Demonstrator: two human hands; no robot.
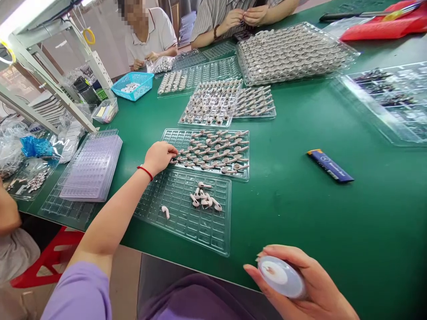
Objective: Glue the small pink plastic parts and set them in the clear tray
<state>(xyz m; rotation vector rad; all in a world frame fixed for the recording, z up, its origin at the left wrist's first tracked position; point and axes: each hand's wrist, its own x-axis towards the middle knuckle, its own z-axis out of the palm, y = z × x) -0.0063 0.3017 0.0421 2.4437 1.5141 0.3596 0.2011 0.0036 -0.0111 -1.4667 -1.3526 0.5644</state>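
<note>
My left hand (159,158), a red string round its wrist, reaches to the left end of a clear tray (176,135) with rows of earbud shells (216,151). Its fingers are drawn together at the end shell; whether they grip it is hidden. Nearer me lies another clear tray (187,226) bearing a small heap of white earbuds (203,198) and a lone earbud (165,212). At the lower right, my right hand (316,280) is wrapped round a translucent round bottle (283,276), its whitish end facing up, held over the table's front edge.
A blue-and-yellow tube (330,166) lies to the right. Stacked trays (90,169) stand left, beside a metal shelf frame (83,66). Farther back are filled trays (290,53) and a blue basket (133,86). Two people work across the green table (283,209).
</note>
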